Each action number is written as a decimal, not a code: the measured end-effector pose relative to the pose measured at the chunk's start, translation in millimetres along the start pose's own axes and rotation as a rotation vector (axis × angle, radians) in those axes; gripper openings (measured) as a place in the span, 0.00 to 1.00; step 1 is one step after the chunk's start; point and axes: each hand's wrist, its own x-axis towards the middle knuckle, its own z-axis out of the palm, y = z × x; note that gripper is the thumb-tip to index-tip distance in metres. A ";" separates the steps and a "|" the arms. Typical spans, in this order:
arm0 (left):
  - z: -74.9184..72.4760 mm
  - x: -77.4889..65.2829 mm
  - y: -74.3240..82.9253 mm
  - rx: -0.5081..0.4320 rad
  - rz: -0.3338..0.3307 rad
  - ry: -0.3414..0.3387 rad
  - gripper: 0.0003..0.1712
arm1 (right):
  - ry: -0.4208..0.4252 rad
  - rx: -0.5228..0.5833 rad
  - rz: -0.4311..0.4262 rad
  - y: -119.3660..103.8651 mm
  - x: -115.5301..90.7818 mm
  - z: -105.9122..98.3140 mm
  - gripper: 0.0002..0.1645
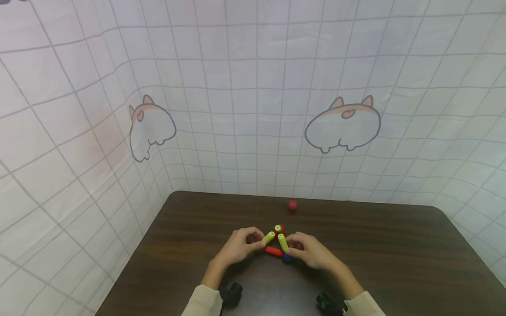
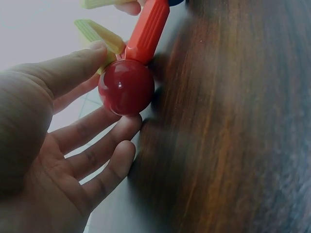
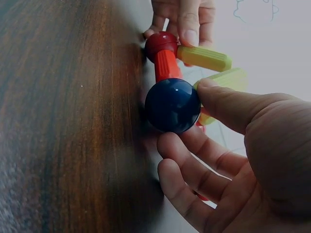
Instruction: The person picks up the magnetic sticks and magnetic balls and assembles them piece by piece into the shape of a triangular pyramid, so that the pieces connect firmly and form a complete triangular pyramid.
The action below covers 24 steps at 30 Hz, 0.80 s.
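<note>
A ball-and-stick building toy lies low over the table between both hands, its red stick (image 1: 273, 250) joining a red ball (image 2: 126, 88) to a blue ball (image 3: 173, 106). Yellow-green sticks (image 1: 268, 238) slant up from these two corners. Behind them, another yellow-green stick (image 1: 278, 228) points up by a second red ball. My left hand (image 1: 239, 245) holds the red-ball corner, thumb at the foot of its yellow-green stick and fingers by the ball's underside. The blue-ball corner is held by my right hand (image 1: 312, 252), its thumb against the stick's foot and fingertips below the ball.
A loose red ball (image 1: 292, 205) sits near the back edge of the dark wooden table (image 1: 375, 237). Black devices (image 1: 233, 294) are at both wrists. A white gridded curtain (image 1: 253, 109) surrounds the table's back and sides.
</note>
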 end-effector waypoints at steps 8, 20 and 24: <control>-4.2 -2.4 -3.7 0.020 0.036 -0.034 0.13 | -0.009 0.009 0.002 -0.7 -1.1 0.6 0.15; -8.6 -1.9 -5.7 0.046 0.011 -0.052 0.16 | -0.004 -0.003 0.002 1.5 -0.2 -1.0 0.16; -7.4 -1.2 -5.1 0.044 0.009 -0.044 0.16 | -0.027 0.041 0.026 3.8 -2.2 -9.7 0.18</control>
